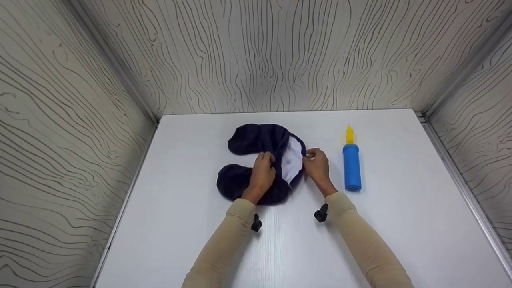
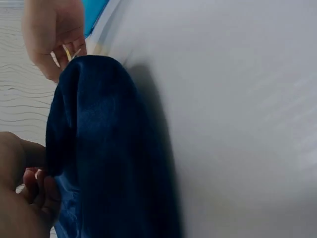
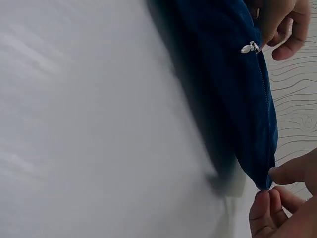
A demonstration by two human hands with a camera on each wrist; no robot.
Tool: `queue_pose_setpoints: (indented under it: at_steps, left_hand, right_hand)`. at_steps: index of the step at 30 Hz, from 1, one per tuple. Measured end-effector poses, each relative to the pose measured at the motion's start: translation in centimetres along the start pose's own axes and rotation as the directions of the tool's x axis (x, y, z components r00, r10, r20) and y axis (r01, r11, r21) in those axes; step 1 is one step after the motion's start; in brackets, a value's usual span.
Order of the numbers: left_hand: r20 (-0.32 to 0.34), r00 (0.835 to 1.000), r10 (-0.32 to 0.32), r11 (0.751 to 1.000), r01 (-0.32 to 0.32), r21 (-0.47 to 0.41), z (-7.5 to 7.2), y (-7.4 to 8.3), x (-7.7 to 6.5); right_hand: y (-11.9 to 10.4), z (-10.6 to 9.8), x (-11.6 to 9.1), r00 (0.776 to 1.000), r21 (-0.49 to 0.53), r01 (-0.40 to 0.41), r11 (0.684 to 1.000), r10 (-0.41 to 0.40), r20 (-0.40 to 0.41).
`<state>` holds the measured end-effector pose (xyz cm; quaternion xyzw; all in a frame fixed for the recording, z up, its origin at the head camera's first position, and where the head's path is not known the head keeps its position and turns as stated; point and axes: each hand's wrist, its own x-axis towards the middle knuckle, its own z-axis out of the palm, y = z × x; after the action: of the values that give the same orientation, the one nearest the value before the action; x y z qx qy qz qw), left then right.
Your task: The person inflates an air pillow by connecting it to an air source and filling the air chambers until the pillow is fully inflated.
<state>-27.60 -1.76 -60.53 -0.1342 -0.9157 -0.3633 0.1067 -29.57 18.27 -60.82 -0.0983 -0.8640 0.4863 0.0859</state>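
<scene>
A navy velvety U-shaped neck pillow (image 1: 236,182) lies on the white table, its two rounded ends toward the left. The curved right side gapes and shows a white inside (image 1: 293,159). My left hand (image 1: 263,172) pinches the fabric at the inner curve, beside the opening. At the far right edge my right hand (image 1: 317,165) pinches the rim between thumb and fingertips, plainly seen in the right wrist view. A silver zipper pull (image 3: 250,47) hangs on the zipper along the edge, near the left hand in that view.
To the right of the pillow lies a blue hand pump (image 1: 352,168) with a yellow nozzle (image 1: 349,135) facing the back. Wood-grain patterned panels (image 1: 256,60) close off the back and both sides of the white table (image 1: 180,240).
</scene>
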Motion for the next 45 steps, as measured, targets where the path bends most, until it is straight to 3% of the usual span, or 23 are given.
queue_pose_setpoints:
  at_steps: [4,7,12,22,33,38,45]
  left_hand:
    - [0.064,0.982,0.175,0.975,-0.182,0.125,0.2,0.3,0.5]
    - [0.123,0.966,0.228,0.958,-0.245,0.150,0.4,0.5,0.7]
    - [0.194,0.964,0.183,0.965,-0.214,0.152,0.9,0.6,0.6]
    - [0.231,0.967,0.105,0.972,-0.149,0.180,1.6,0.4,-0.2]
    - [0.239,0.959,0.155,0.945,-0.214,0.247,2.8,-0.3,-1.3]
    - [0.233,0.957,0.176,0.947,-0.229,0.225,3.0,-0.4,-1.7]
    - [0.273,0.957,0.099,0.963,-0.161,0.215,3.2,-0.5,-1.8]
  right_hand:
    - [-0.6,0.1,0.0,0.989,-0.012,0.151,0.988,-0.151,0.005]
    - [-1.0,0.2,0.1,0.973,-0.020,0.216,0.976,-0.213,0.088]
    - [-1.1,0.8,0.4,0.952,-0.072,0.245,0.967,-0.226,0.208]
    - [-0.9,1.6,1.2,0.942,-0.184,0.257,0.949,-0.204,0.265]
    - [-0.6,2.1,1.2,0.942,-0.235,0.248,0.940,-0.177,0.287]
    - [-0.5,2.4,1.1,0.948,-0.261,0.242,0.934,-0.170,0.270]
    - [-0.6,2.6,1.1,0.948,-0.272,0.255,0.928,-0.185,0.258]
